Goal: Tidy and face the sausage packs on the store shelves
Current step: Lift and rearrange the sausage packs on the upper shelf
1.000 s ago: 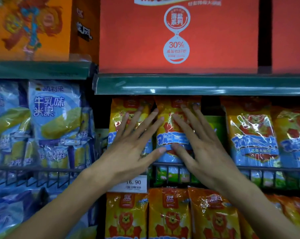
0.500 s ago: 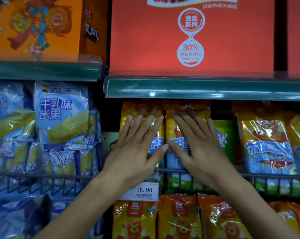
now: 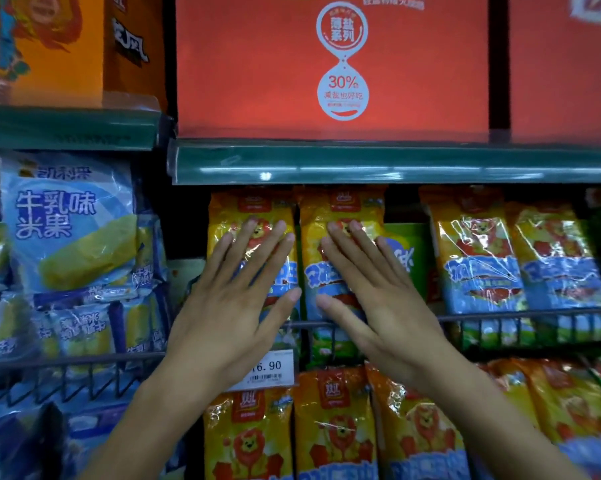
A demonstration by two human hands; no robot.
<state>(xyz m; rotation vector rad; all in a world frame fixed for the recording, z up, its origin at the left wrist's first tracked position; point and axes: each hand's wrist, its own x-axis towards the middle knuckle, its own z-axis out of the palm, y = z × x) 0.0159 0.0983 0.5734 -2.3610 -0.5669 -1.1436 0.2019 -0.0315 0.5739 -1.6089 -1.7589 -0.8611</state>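
Two yellow-and-blue sausage packs stand upright side by side on the middle shelf behind a wire rail (image 3: 520, 315). My left hand (image 3: 238, 299) lies flat with spread fingers on the left sausage pack (image 3: 247, 209). My right hand (image 3: 378, 292) lies flat with spread fingers on the right sausage pack (image 3: 340, 209). Neither hand grips anything. A green pack (image 3: 408, 254) stands behind and to the right of them. More yellow sausage packs (image 3: 479, 251) stand further right, and another row of sausage packs (image 3: 333, 427) fills the shelf below.
Blue rice-snack bags (image 3: 63, 223) fill the left bay behind a wire rail. Red boxes (image 3: 330, 64) and an orange box (image 3: 43, 46) sit on the green shelf (image 3: 361, 164) above. A 16.90 price tag (image 3: 269, 370) hangs on the rail under my left hand.
Both hands stayed flat on the two packs, which now stand straighter and closer together. The view shifted, so the shelf sits further right and lower in frame.
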